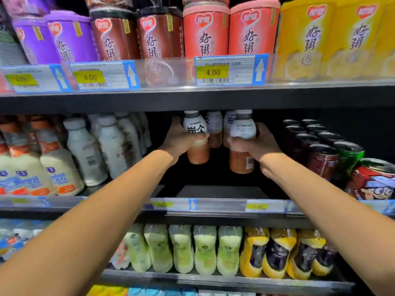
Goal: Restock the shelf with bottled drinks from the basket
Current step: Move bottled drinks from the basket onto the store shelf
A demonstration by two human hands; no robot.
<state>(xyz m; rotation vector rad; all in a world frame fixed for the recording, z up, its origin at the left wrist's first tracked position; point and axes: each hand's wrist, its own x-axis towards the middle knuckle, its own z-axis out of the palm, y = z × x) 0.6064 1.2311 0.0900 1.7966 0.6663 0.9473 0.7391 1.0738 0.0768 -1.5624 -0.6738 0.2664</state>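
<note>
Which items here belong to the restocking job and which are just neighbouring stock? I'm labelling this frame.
Job: left hand holding a bottle; right hand holding another bottle; middle shelf; matching bottles behind.

Neighbours: porridge cups; white bottles; cans; green bottles.

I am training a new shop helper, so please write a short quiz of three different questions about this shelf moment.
1. True or false: each hand holds one bottle.
2. What stands directly right of the gap on the middle shelf? A) cans B) cartons C) jars
3. Fill in: the price tag above the hands reads ____.

Key:
1. True: left hand grips the left bottle; right hand grips the right bottle.
2. A: dark cans on the middle shelf.
3. 4.00, on the price tag.
</note>
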